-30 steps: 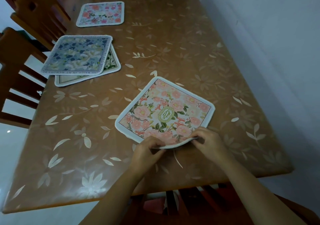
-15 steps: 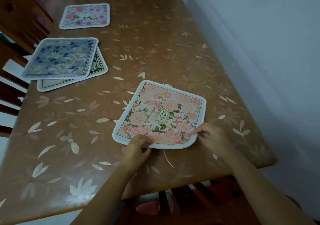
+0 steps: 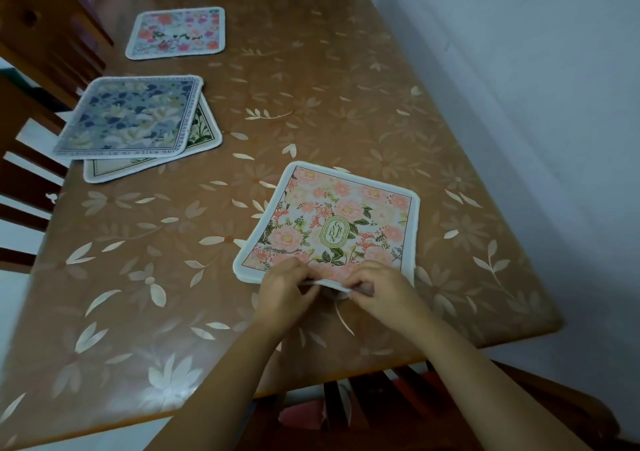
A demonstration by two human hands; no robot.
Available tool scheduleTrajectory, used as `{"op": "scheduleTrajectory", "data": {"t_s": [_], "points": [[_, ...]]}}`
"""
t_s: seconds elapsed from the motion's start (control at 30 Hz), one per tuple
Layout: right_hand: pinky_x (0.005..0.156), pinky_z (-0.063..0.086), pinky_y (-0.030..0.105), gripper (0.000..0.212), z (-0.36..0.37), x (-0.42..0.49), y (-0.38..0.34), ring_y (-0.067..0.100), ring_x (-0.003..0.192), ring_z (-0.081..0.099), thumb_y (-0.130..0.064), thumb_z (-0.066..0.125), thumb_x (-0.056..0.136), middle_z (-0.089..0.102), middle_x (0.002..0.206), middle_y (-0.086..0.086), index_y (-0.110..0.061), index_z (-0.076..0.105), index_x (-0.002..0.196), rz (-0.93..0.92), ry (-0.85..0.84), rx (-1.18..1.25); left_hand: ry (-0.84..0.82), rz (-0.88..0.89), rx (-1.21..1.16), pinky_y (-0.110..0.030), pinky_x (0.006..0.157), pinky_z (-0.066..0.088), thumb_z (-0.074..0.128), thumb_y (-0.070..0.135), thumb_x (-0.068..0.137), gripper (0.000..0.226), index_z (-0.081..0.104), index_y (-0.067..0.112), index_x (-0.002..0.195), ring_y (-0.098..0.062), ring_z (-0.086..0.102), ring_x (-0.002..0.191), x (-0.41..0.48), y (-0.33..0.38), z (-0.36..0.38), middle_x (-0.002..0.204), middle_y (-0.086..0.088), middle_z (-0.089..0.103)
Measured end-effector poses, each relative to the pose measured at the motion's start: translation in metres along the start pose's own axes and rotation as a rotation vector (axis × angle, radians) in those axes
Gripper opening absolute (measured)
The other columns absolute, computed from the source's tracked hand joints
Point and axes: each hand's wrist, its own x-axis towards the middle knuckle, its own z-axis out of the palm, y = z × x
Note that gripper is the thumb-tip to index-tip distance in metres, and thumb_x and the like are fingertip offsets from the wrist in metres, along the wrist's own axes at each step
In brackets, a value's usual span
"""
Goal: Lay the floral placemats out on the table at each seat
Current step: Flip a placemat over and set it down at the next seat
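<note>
A square cloth placemat with pink flowers, green leaves and a white border (image 3: 341, 222) lies on the brown table with a shiny leaf-print cover (image 3: 346, 97), close to the near edge and toward the wall side. In its middle is a green oval with letters. It sits a bit crooked, and its near edge is lifted a little off the table.

The left hand (image 3: 285, 286) and right hand (image 3: 375, 289) are side by side at that near edge, bare arms reaching in from below. Both hands pinch the white edge between thumb and bent fingers, knuckles up.

Over by the wooden chairs (image 3: 38, 45), a blue and white flowered placemat (image 3: 128, 116) lies on top of a cream placemat with green leaves (image 3: 201, 135). Farther away lies a pale placemat with red and pink flowers (image 3: 176, 33), flat and alone.
</note>
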Motion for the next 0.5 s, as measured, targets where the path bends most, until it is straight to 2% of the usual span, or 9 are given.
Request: {"op": "scheduleTrajectory", "data": {"t_s": [0.07, 0.1, 0.3, 0.5], "points": [[0.081, 0.051, 0.034, 0.014, 0.002, 0.0, 0.006, 0.013, 0.087, 0.058, -0.006, 0.064, 0.081, 0.061, 0.09, -0.002, -0.011, 0.069, 0.093, 0.004, 0.027, 0.023, 0.001, 0.015, 0.06, -0.041, 0.059, 0.05, 0.078, 0.003, 0.065, 0.011, 0.07, 0.005, 0.073, -0.028, 0.061, 0.068, 0.0, -0.008, -0.005, 0.072, -0.01, 0.066], [0.08, 0.052, 0.035, 0.014, 0.004, -0.001, 0.008, 0.013, 0.086, 0.058, -0.006, 0.063, 0.081, 0.062, 0.09, -0.001, -0.011, 0.069, 0.092, -0.005, 0.033, 0.014, 0.01, 0.012, 0.071, -0.042, 0.059, 0.051, 0.079, 0.002, 0.064, 0.013, 0.07, 0.005, 0.073, -0.028, 0.061, 0.067, 0.0, -0.012, -0.007, 0.073, -0.01, 0.066], [0.08, 0.051, 0.034, 0.013, 0.013, -0.009, 0.021, 0.011, 0.085, 0.057, -0.009, 0.064, 0.081, 0.057, 0.087, -0.008, -0.013, 0.069, 0.092, -0.001, -0.018, 0.004, 0.007, -0.099, 0.061, -0.028, 0.06, 0.045, 0.076, -0.006, 0.062, 0.018, 0.071, 0.006, 0.075, -0.028, 0.062, 0.071, -0.008, -0.033, -0.013, 0.078, -0.01, 0.068], [0.08, 0.047, 0.033, 0.019, 0.023, -0.024, 0.042, 0.018, 0.099, 0.052, -0.015, 0.064, 0.081, 0.06, 0.102, 0.001, -0.012, 0.065, 0.1, -0.002, -0.092, -0.178, -0.046, -0.066, 0.13, -0.03, 0.055, 0.044, 0.08, -0.003, 0.06, 0.019, 0.072, 0.007, 0.075, -0.031, 0.062, 0.069, -0.016, -0.039, -0.018, 0.073, -0.01, 0.065]]}}
